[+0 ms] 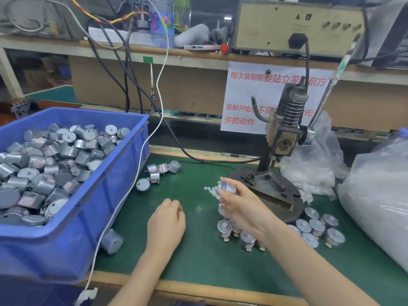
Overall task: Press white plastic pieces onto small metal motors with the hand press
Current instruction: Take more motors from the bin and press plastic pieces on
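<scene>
My right hand point(239, 204) grips a small silver motor point(227, 187) just left of the hand press base point(284, 195), above a little heap of white plastic pieces point(212, 191) on the green mat. My left hand point(166, 221) rests on the mat with its fingers curled under; whether it holds anything is hidden. The hand press point(284, 133) stands upright at the back right with its spring and lever. Several motors with white pieces on top point(318, 228) stand in front of the press. A blue bin point(114, 191) on the left is full of bare motors.
A few loose motors point(159, 171) lie beside the bin, one more point(111, 240) at its front corner. A white cable point(141, 155) runs across the mat past the bin. Large clear plastic bags point(375, 195) fill the right side. A shelf with equipment is behind.
</scene>
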A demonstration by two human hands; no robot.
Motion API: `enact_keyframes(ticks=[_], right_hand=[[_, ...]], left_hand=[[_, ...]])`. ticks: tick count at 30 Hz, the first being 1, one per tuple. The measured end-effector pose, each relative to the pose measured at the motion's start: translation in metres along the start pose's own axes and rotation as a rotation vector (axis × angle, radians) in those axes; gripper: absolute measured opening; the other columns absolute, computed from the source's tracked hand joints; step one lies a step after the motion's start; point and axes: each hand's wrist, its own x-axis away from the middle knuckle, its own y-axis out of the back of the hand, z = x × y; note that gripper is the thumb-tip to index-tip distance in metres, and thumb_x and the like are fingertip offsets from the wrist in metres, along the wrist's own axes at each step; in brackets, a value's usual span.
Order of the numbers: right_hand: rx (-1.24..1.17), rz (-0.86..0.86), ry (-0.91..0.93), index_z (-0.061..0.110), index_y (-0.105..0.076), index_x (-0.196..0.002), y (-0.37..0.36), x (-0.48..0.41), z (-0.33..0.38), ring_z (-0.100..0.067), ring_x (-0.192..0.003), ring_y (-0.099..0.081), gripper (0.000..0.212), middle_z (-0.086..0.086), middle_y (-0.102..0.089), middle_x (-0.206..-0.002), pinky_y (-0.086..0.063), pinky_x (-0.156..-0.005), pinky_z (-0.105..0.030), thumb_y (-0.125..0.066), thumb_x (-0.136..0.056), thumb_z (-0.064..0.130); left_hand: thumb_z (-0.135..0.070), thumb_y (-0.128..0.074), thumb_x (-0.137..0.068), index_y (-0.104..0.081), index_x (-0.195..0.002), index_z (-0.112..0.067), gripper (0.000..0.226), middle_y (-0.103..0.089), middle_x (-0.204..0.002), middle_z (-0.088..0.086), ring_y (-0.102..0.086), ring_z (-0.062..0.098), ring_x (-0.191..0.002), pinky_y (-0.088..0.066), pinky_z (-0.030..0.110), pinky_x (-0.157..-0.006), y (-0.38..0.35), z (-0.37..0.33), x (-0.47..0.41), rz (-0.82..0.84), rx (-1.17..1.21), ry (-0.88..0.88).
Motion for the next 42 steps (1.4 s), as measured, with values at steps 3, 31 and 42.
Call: enact_keyframes(ticks=[3,31,42], right_hand=[[-0.037,0.013,0.013,0.010,-0.057,-0.114,0.007,0.003,0.007,-0.011,-0.070,-0.066,0.040,-0.004,-0.065,-0.081,-0.053,-0.066,-0.017,-0.060,-0.081,-0.011],[1.493,-0.654,0.345,0.013,-0.060,-0.124,0.088,-0.018,0.030,-0.028,-0.124,-0.037,0.050,-0.006,-0.056,-0.130,-0.030,-0.103,-0.039,-0.065,-0.084,0.042],[1.575,-0.666,0.297,0.016,-0.050,-0.134,0.091,-0.032,0.032,-0.028,-0.132,-0.035,0.058,-0.008,-0.055,-0.133,-0.028,-0.106,-0.038,-0.055,-0.088,0.050]], left_hand=[[-0.013,-0.043,-0.088,-0.057,-0.083,-0.012,0.015,-0.052,-0.086,-0.002,-0.052,0.019,-0.085,-0.039,0.030,-0.067,0.000,-0.001,0.000,-0.001,-0.023,-0.021],[-0.013,-0.041,-0.089,-0.055,-0.085,-0.012,0.015,-0.050,-0.087,-0.001,-0.050,0.018,-0.083,-0.035,0.029,-0.063,0.000,-0.003,0.001,0.005,-0.053,0.003],[-0.013,-0.041,-0.089,-0.055,-0.083,-0.012,0.015,-0.051,-0.085,-0.001,-0.050,0.019,-0.082,-0.036,0.030,-0.063,-0.001,-0.001,0.002,0.000,-0.033,0.008]])
